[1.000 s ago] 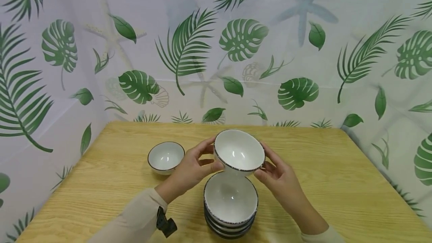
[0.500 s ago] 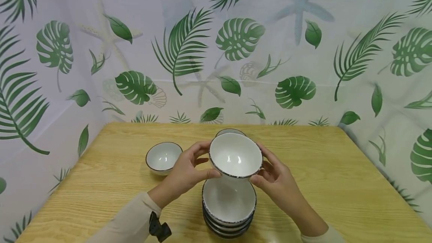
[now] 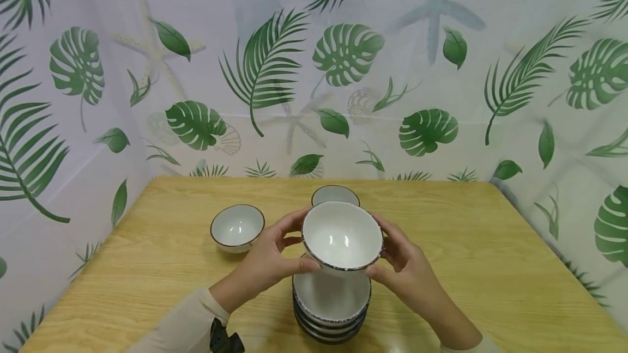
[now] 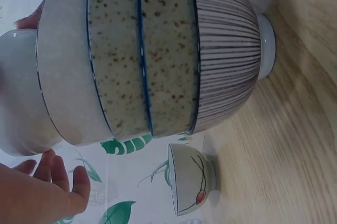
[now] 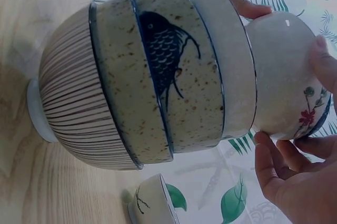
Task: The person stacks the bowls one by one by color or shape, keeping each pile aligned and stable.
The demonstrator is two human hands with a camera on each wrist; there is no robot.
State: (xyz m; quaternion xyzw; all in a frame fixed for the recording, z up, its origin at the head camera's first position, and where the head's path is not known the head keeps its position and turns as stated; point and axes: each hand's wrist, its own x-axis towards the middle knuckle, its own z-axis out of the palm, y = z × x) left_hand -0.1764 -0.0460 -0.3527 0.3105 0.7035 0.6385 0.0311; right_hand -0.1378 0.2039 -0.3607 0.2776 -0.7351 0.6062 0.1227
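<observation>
Both hands hold a white bowl with a dark speckled rim, one at each side. My left hand has its thumb near the front rim and its fingers along the side; my right hand mirrors it. In the right wrist view, red flowers show on the outside of this held bowl. Directly beneath it stands a stack of bowls: a striped bowl lowest, then two brown-speckled bowls, one bearing a blue fish, then a pale bowl. Whether the held bowl touches the stack, I cannot tell.
A smaller dark-rimmed bowl stands to the left on the wooden table. Another bowl sits behind the held one, partly hidden. A leaf-patterned cloth hangs past the table's far edge.
Both hands have brought the held bowl down and slightly left, nearer the stack, covering more of its top. The bowl at the back has come into sight behind it.
</observation>
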